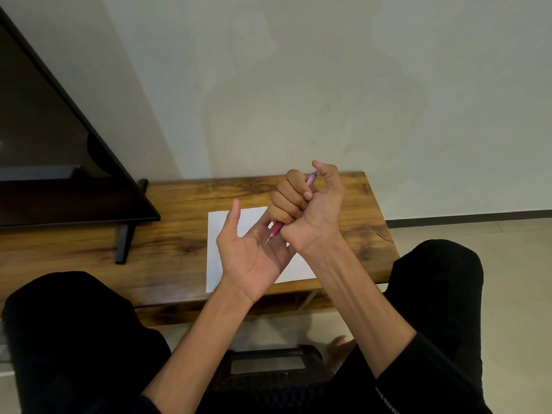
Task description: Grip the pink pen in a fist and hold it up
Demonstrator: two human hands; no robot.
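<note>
— What's your right hand doing?
— My right hand [307, 201] is clenched in a fist round a pink pen [276, 230], thumb up against its top end. The pen runs slantwise through the fist, and its tip sticks out below, pointing down at my other palm

— And the left?
— My left hand [254, 252] lies open, palm up, fingers relaxed and partly hidden behind the fist. The pen tip sits just over the palm; whether it touches the skin I cannot tell

— What's under them?
— Both hands hang above a white sheet of paper [216, 234], which lies flat on a wooden table [179, 204]

— Anything else about?
— A dark screen [59, 150] stands on the table's left part, on a black foot [124, 243]. My knees in black trousers [439, 282] flank the table's near edge, with a pale wall [298, 85] behind
</note>
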